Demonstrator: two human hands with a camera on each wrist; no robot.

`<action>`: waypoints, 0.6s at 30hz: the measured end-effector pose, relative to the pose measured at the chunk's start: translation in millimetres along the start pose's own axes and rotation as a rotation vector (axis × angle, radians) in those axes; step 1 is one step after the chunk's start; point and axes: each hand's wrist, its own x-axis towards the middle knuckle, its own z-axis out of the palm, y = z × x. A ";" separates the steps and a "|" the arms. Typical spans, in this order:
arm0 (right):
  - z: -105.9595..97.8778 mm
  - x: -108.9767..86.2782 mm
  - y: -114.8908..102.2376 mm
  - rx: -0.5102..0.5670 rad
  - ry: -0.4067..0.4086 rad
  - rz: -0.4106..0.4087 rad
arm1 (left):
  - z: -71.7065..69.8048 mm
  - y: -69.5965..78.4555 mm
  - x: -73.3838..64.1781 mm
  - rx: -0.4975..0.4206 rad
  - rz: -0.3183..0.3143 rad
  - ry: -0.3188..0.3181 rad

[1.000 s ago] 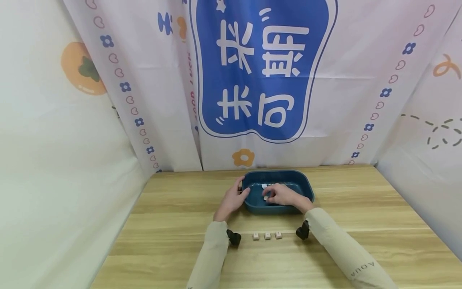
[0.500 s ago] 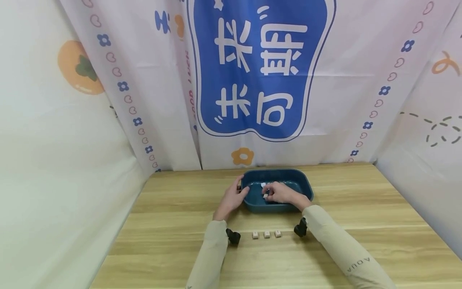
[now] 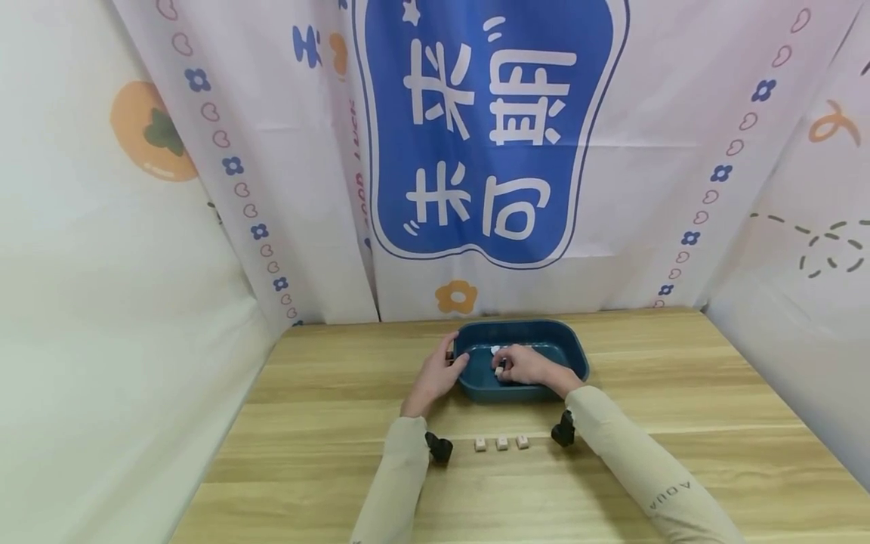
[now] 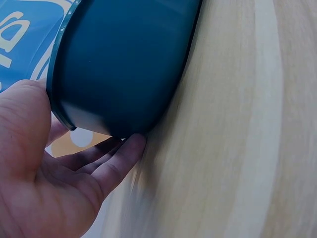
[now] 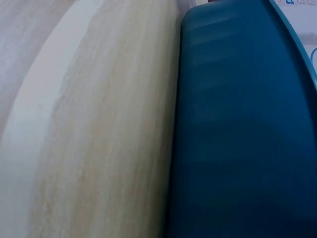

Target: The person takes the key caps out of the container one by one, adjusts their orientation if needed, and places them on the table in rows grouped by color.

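Note:
A dark teal rectangular tray point(image 3: 482, 394) stands near the back of the wooden table. My left hand point(image 3: 438, 375) holds its left end, the thumb over the rim and the fingers along the outside wall; the left wrist view shows the fingertips point(image 4: 134, 144) low against that wall. My right hand point(image 3: 526, 364) reaches into the tray, thumb and fingers pinching a small white keycap point(image 3: 499, 371). Another whitish piece point(image 3: 495, 350) lies behind those fingers. In the right wrist view the tray's outer wall point(image 5: 242, 124) fills the right side, and the hand itself is hidden.
Three small pale keycaps point(image 3: 502, 443) sit in a row on the table point(image 3: 326, 453) in front of the tray, between my forearms. Black wrist cameras point(image 3: 439, 448) hang on the inner side of both sleeves. A printed cloth point(image 3: 489, 151) hangs behind the table.
The right fingers have shifted slightly within the tray, and the small keycap between them has tilted. The left hand keeps its place at the tray's end.

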 end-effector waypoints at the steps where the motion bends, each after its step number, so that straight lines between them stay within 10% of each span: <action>1: 0.2 0.3 0.4 -0.001 0.003 0.002 | 0.1 0.3 0.0 -0.003 -0.002 -0.002; 18: -7.3 -11.9 -6.4 -0.005 0.106 -0.031 | 1.2 -2.1 -0.3 -0.008 0.007 0.002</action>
